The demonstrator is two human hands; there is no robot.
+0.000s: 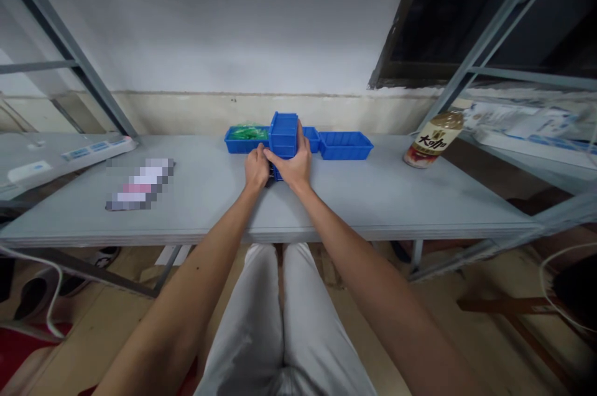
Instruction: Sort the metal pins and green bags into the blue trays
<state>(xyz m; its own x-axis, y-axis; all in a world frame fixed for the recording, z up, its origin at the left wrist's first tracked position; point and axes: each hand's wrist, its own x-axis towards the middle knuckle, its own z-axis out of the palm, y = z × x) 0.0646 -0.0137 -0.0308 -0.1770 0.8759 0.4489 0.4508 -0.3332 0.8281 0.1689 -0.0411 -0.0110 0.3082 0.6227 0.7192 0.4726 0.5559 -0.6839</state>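
In the head view, a blue plastic bin (284, 135) is tipped up on end in the middle of the table. My right hand (297, 163) is wrapped round its right side, with the thumb across the near face. My left hand (257, 167) is curled closed against the bin's lower left side; what its fingers hold, if anything, is hidden. Small dark, thin pieces show just under the left fingers, too small to name. Behind my left hand stands a blue bin with green plastic-wrapped contents (249, 133).
Another blue bin (346, 146) stands to the right, with part of one more behind my right hand. A brown-labelled bottle (433, 140) stands at the right. A pixelated flat object (142, 184) and a white power strip (97, 148) lie at the left. Metal posts frame the table (373, 203).
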